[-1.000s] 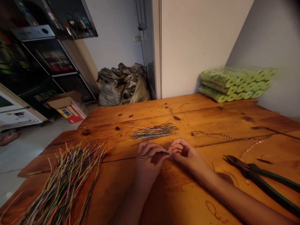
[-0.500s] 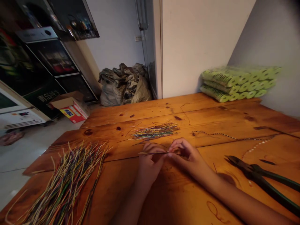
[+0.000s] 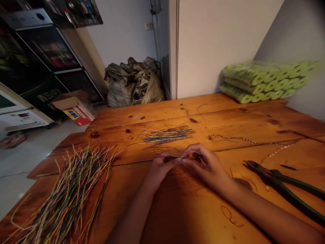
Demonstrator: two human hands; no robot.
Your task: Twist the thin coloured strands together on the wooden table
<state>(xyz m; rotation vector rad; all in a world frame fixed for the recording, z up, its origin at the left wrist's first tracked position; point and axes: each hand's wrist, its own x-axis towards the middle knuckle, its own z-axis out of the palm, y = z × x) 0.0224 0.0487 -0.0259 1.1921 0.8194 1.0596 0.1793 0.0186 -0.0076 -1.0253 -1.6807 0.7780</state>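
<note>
Head view: the left hand (image 3: 162,167) & right hand (image 3: 210,166) meet low over the desk (image 3: 165,210). Both pinch a few thin strands (image 3: 175,156) b/w thumb & fingers. Some left fingers are hidden, so can't tell how they curl. There's a tiny pale bit at the tips, too small to tell what.

The held strands are right where the tips meet, just on the near side of the small bunch (image 3: 169,134). Some loose ones lie b/w that bunch & the hands, so they could get mixed up w/ the held ones, b/c they look alike.

The strands are v. thin, so they'd prob slip or bend if the pinch went soft or one hand pulled too hard. If the ends aren't lined up, one could poke out & drop.

The big bunch (image 3: 73,189) is on the left, w/ ends sticking out all ways; a left arm swing could snag it & make a mess. On the right, the pliers (image 3: 264,171) lie near the right arm, so an elbow bump could shove them into the patterned string (image 3: 243,139) etc.
</note>
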